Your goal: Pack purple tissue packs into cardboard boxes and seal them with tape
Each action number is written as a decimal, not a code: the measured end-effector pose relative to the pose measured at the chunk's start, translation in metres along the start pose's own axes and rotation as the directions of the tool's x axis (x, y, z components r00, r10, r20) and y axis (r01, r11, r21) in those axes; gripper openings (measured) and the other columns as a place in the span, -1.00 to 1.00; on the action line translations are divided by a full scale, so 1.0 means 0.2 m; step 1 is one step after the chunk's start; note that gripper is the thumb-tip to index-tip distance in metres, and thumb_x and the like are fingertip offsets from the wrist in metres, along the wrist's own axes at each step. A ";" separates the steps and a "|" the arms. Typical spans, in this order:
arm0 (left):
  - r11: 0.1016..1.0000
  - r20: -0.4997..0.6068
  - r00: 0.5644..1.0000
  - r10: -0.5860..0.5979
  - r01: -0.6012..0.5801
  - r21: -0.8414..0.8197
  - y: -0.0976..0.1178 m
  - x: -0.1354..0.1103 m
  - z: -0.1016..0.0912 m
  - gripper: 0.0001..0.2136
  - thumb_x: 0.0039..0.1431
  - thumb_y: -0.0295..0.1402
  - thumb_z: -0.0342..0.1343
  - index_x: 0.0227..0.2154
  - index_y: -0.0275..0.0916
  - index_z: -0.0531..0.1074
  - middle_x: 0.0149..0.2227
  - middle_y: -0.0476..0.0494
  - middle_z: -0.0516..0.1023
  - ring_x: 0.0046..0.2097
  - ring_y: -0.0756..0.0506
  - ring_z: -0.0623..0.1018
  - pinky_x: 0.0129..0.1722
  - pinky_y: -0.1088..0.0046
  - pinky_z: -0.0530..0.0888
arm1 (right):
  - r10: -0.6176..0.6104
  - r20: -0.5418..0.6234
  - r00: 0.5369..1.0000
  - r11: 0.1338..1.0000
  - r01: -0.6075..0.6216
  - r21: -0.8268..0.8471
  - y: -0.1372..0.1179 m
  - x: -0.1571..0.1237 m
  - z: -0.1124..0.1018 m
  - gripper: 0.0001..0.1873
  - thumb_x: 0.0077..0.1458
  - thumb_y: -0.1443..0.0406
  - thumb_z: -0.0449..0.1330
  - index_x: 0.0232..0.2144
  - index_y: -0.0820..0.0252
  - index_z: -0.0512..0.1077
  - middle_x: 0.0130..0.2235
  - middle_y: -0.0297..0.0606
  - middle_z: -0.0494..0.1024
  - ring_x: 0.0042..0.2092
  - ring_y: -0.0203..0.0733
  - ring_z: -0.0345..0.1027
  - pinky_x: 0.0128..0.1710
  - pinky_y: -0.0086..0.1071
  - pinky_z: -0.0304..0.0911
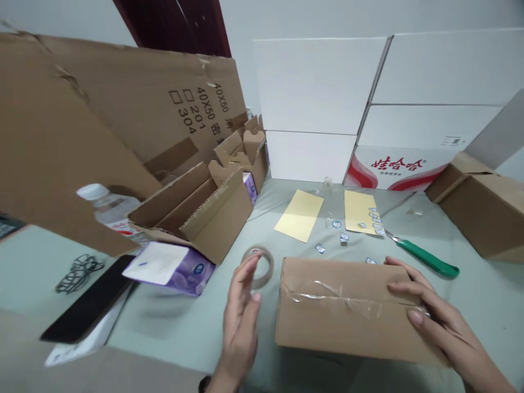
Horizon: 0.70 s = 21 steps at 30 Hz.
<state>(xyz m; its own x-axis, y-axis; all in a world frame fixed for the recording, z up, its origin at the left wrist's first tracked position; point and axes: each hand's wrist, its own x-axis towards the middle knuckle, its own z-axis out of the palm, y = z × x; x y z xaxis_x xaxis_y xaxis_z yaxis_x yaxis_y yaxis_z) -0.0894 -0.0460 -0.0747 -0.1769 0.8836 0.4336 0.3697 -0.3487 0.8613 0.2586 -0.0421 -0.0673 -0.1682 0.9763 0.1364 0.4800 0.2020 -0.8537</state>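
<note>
Right hand (pixel 436 311), fingers open, lies on the light, stiff cardboard box (pixel 344 311), better held at its sides; left hand (pixel 241 311), fingers also open, is just beside the tape roll (pixel 262 266).

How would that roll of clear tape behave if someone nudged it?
Standing on edge beside the left hand, the roll of clear tape would probably roll or tip over. It likely feels light, and its stiff ring should hold its shape.
</note>
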 end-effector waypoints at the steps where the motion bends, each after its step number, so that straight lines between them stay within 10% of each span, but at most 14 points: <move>1: 0.992 -0.006 1.000 0.019 -0.018 0.122 -0.04 0.01 -0.03 -0.54 0.27 -0.49 -0.10 0.20 -0.05 0.27 0.28 -0.22 0.33 0.36 -0.26 0.26 0.31 -0.03 0.28 | -0.012 0.006 1.000 1.000 0.012 -0.020 0.01 0.01 -0.01 -0.68 0.22 0.08 0.11 -0.01 -0.15 0.49 0.40 -0.31 0.14 0.35 0.21 0.13 0.11 -0.09 0.37; 5: 0.773 0.194 0.977 -0.090 -0.054 0.632 -0.24 0.01 -0.12 -0.43 -0.01 -0.72 -0.11 0.05 -0.21 0.44 0.26 -0.36 0.35 0.42 -0.41 0.08 0.29 -0.34 0.11 | -0.076 0.003 0.997 0.993 0.076 -0.092 0.04 0.03 -0.03 -0.65 0.20 0.08 0.11 0.02 -0.20 0.49 0.37 -0.35 0.21 0.31 0.28 0.19 0.02 -0.03 0.46; 11: 0.668 0.285 0.950 -0.127 -0.130 0.733 -0.32 0.09 -0.18 -0.70 0.15 -0.63 -0.11 -0.29 -0.22 0.49 0.22 -0.31 0.43 0.40 -0.44 0.13 0.26 -0.39 0.11 | -0.131 0.026 0.991 0.979 0.133 -0.153 0.07 0.05 -0.05 -0.62 0.21 0.09 0.10 0.05 -0.20 0.48 0.37 -0.32 0.23 0.30 0.34 0.19 -0.04 0.08 0.50; 17: 0.919 0.231 0.968 0.095 -0.175 0.353 0.00 0.19 -0.18 -0.94 0.33 -0.34 -0.04 -0.22 -0.17 0.30 -0.41 -0.02 0.56 -0.30 -0.09 0.60 0.22 -0.03 0.38 | -0.143 0.025 0.989 0.973 0.145 -0.180 0.03 0.06 -0.04 -0.63 0.23 0.09 0.09 0.06 -0.21 0.46 0.37 -0.29 0.22 0.30 0.28 0.22 -0.03 0.01 0.50; 21: 0.875 0.245 0.898 0.366 -0.422 0.236 0.29 0.22 -0.04 -0.85 0.29 -0.42 0.01 -0.10 -0.17 0.30 -0.28 -0.09 0.59 -0.22 -0.10 0.62 0.11 0.15 0.49 | -0.138 0.005 0.990 0.964 0.135 -0.231 -0.05 0.07 -0.04 -0.67 0.25 0.07 0.10 0.02 -0.18 0.47 0.40 -0.29 0.14 0.35 0.22 0.12 -0.01 -0.06 0.49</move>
<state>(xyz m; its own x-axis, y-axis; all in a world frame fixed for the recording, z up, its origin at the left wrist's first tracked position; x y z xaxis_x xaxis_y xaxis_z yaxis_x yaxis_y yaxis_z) -0.0835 -0.0290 -0.0036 0.1999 0.7421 0.6398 0.6138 -0.6038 0.5086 0.2577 -0.0298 -0.0530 -0.2368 0.9387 0.2504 0.6385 0.3446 -0.6882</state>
